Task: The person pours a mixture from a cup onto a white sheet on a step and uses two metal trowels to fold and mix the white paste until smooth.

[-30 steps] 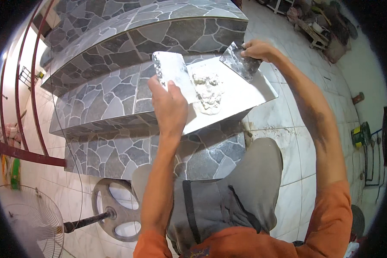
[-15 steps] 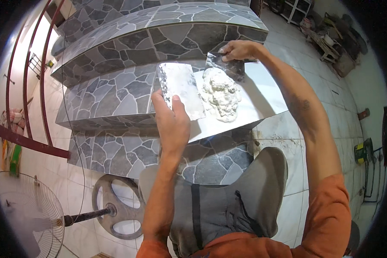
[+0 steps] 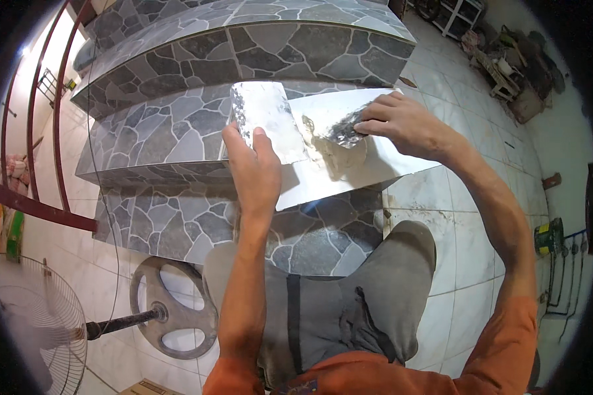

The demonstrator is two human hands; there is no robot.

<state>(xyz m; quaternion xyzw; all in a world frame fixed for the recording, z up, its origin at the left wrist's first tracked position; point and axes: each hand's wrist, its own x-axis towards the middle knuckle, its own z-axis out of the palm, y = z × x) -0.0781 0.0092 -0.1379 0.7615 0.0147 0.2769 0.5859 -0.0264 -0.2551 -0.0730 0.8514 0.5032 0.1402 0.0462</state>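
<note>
My left hand (image 3: 252, 171) grips the lower end of a flat rectangular scraper blade (image 3: 270, 122) coated in white paste, with dark metal showing at its left edge. The thumb lies on the coated face. My right hand (image 3: 405, 125) is closed on the edge of a second scraper (image 3: 349, 127), its dark metal smeared with white. That blade leans down into the lump of white putty-like paste (image 3: 336, 160) and partly covers it. The paste lies on a white board (image 3: 408, 157), which rests on a stone-patterned step (image 3: 171, 131).
More patterned stairs (image 3: 296, 56) rise ahead. A dark red railing (image 3: 53, 210) and a caged fan (image 3: 39, 322) stand at the left, beside a round base with cutouts (image 3: 171, 263). A thin cable (image 3: 102, 178) hangs there. White tiled floor (image 3: 468, 197) lies to the right, with a green bucket (image 3: 548, 237).
My right hand has come down and nearer with its scraper, which now tilts into the paste. The paste looks flatter and more spread. My left hand still holds its coated blade.
</note>
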